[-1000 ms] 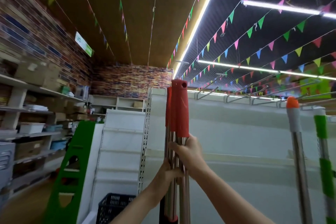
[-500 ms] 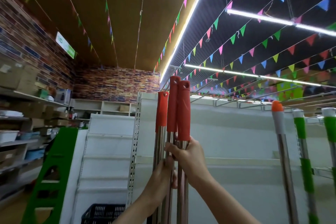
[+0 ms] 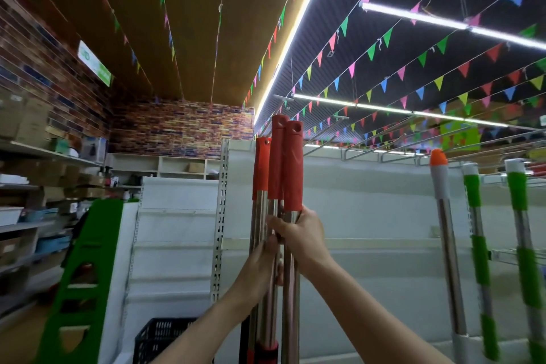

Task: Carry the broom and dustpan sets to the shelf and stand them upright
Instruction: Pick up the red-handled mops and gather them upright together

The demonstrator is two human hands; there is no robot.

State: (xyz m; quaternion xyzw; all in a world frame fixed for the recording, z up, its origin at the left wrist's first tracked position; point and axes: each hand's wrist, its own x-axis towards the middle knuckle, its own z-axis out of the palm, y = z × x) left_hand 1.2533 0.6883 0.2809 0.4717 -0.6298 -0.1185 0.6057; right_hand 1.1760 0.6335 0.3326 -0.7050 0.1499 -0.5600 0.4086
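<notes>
Red-capped steel broom handles (image 3: 277, 216) stand upright against the white shelf (image 3: 369, 216), gripped by the right hand (image 3: 298, 233) above the left hand (image 3: 260, 269); open shelf front stretches rightward to an orange-tipped pole (image 3: 443, 216).

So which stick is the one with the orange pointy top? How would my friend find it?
Find the long white shelf wall on the right. Three poles stand in front of it, away from the red-capped ones held in both hands. Yours is the pole with the orange tip, leftmost of those three; its two neighbours wear green bands and white caps.
</notes>
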